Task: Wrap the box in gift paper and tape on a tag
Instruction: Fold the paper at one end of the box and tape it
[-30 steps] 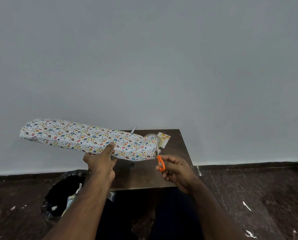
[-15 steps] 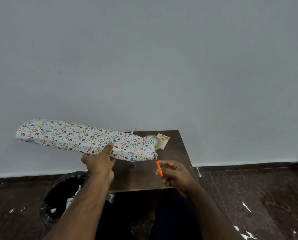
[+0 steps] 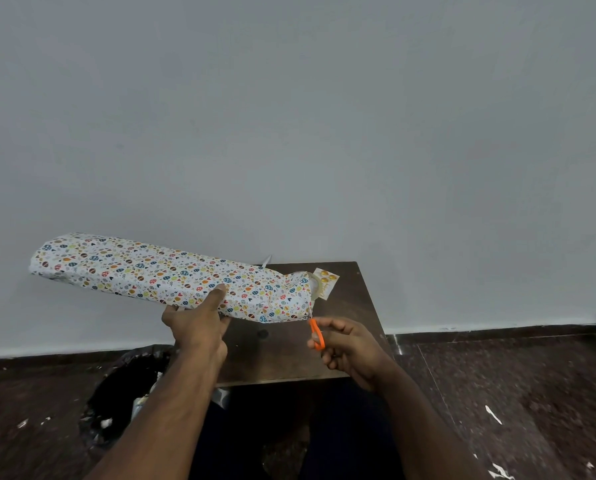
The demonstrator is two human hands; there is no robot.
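Observation:
A long box wrapped in white paper with small coloured prints [image 3: 151, 271] is held in the air above the small dark wooden table [image 3: 289, 355]. My left hand [image 3: 199, 323] grips it from below near its right half, thumb up on the near side. My right hand [image 3: 345, 344] holds orange-handled scissors [image 3: 315, 332], blades pointing up at the loose paper on the box's right end. A roll of clear tape [image 3: 319, 285] and a gift tag with yellow circles [image 3: 327, 280] lie on the table behind that end.
A black bin with a bag and paper scraps [image 3: 123, 393] stands on the floor at the table's left. Paper scraps [image 3: 493, 415] lie on the dark floor at the right. A pale wall rises right behind the table.
The scissors and my right hand have dropped slightly lower along the box's right end. The box has shifted a little to the left with my left hand.

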